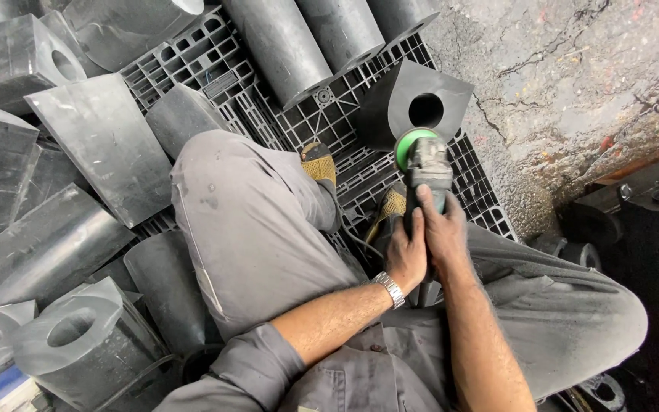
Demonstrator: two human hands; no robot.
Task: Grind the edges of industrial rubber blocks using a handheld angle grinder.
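Green and grey, an angle grinder [423, 164] is gripped by both hands just above the person's lap. The right hand [445, 229] is clenched around the tool's body from the far side, and the left hand [407, 255], with a metal watch [390, 289] worn at its wrist, is wrapped around the body beside it, so the fingers of both are closed on the grinder. The green disc guard [408, 145] is seen just ahead of the fingers, and it is held against the lower edge of a black block with a round hole [419, 103], which stands directly beyond it. Under the block and the fingers, a black plastic pallet [329, 122] is spread, with two yellow-toed shoes [319, 162] planted on it just left of the grinder. Grey trousers [253, 229] are drawn up at both knees to either side of the hands. Farther left of the fingers, many more black blocks [78, 229] are piled, some with round holes. Beyond the fingers, dark cylinders [284, 46] are laid on the pallet. To the right, cracked concrete floor [573, 69] is seen.
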